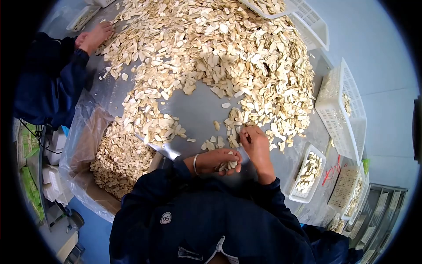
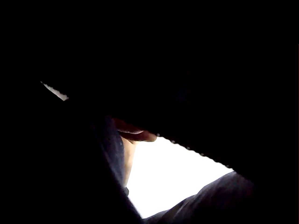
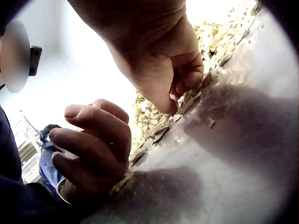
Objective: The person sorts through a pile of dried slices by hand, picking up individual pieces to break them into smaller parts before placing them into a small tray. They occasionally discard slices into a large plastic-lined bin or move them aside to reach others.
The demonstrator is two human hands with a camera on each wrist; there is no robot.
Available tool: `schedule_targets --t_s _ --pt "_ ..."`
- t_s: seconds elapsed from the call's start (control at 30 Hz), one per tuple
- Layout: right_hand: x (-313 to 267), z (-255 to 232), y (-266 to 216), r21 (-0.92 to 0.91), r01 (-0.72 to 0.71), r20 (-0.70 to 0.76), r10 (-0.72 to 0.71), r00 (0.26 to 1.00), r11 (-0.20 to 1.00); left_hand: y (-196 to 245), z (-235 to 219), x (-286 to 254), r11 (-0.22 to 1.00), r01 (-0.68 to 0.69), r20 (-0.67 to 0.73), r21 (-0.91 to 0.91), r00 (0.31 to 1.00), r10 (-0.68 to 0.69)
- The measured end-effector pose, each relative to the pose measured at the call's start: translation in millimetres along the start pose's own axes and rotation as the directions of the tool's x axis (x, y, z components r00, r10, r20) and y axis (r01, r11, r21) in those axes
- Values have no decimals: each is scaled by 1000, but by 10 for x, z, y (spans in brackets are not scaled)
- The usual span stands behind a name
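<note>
Pale dried slices (image 1: 272, 61) cover much of the metal table in a broad pile. My left hand (image 1: 215, 162), with a white bracelet at its wrist, holds several slices (image 1: 229, 164) in its curled fingers near my body. Its fingers (image 3: 93, 130) also show in the right wrist view. The right hand (image 1: 257, 147) reaches down at the pile's near edge, thumb and fingertips bent together on a slice (image 3: 181, 99), which they partly hide. A few loose slices (image 1: 213, 144) lie between the hands. The left wrist view is mostly dark, with only a bit of a finger (image 2: 147, 136) visible.
A plastic-lined box (image 1: 92, 149) full of smaller pieces stands at left. To the right are a small white tray (image 1: 324, 155) with slices, a red cord (image 1: 332, 171) and white baskets (image 1: 327, 94). Another person's hand (image 1: 99, 37) touches the pile at upper left.
</note>
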State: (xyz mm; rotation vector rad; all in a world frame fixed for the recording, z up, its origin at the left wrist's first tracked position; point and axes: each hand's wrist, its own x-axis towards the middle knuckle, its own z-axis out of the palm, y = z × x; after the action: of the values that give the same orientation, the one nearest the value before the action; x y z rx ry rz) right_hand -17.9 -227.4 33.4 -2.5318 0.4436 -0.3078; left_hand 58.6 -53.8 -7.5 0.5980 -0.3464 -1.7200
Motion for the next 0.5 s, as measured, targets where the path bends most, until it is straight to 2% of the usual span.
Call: schedule_targets --t_s 0.13,0.23,0.33,0.43,0.5 --pt "2 -146 12 173 -110 38 105 994 979 6 -8 -2 999 17 -7 -47 1000 -17" --pt "-20 -230 125 297 -262 168 220 961 918 -46 -47 26 994 10 -1 -105 1000 -10" --pt "3 -206 43 251 -151 91 131 987 956 -66 -50 44 993 6 5 -114 1000 -6" --pt "45 -96 -24 39 -31 69 29 997 999 -65 -60 47 995 18 0 -102 1000 -18" --pt "51 -37 -49 -10 -14 66 15 998 1000 -49 -66 45 997 17 11 -76 1000 -16"
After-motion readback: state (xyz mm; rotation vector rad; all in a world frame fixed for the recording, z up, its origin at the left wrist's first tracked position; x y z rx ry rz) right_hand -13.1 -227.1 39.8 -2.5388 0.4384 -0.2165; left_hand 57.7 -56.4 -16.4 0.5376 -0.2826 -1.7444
